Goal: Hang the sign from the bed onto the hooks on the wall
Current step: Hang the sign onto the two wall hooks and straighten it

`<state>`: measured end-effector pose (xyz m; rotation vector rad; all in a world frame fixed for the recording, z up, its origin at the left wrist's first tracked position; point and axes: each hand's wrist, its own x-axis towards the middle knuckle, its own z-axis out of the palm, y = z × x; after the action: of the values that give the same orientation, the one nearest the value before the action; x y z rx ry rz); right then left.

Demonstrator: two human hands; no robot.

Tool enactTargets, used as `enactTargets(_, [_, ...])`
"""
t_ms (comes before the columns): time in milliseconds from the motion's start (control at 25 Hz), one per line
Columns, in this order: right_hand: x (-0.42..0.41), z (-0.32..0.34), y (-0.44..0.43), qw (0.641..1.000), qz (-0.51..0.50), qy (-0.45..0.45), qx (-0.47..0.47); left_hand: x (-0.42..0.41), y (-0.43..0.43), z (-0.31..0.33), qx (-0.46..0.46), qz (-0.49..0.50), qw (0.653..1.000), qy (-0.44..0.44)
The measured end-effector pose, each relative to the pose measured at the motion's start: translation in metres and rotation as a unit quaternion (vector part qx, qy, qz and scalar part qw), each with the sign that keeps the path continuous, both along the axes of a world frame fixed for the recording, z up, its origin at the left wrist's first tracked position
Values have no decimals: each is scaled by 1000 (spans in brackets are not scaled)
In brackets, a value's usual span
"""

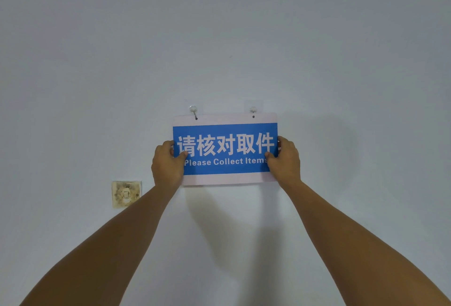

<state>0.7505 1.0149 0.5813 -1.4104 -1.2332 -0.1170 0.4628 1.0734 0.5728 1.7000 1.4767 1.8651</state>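
Observation:
The sign [225, 148] is a blue panel with white Chinese characters and "Please Collect Items", framed by a pale border, held flat against the wall. My left hand [168, 163] grips its left edge and my right hand [284, 160] grips its right edge, thumbs over the front. Two small clear hooks are stuck to the wall just above the top edge: the left hook [193, 109] and the right hook [253, 110]. The sign's two small top holes sit right under the hooks; whether the hooks pass through them I cannot tell.
A stained, yellowed wall socket plate [126, 194] is set in the wall below and left of the sign. The rest of the view is plain pale wall [341, 61], with my arms' shadows below the sign.

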Motion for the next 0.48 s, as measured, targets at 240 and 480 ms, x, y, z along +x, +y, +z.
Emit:
enactTargets(240, [1, -8, 7, 1000, 8, -6, -9, -2, 1, -4, 11, -9, 1000, 4])
enactTargets(480, [-5, -19, 12, 1000, -6, -25, -12, -13, 3, -5, 21, -1, 999, 29])
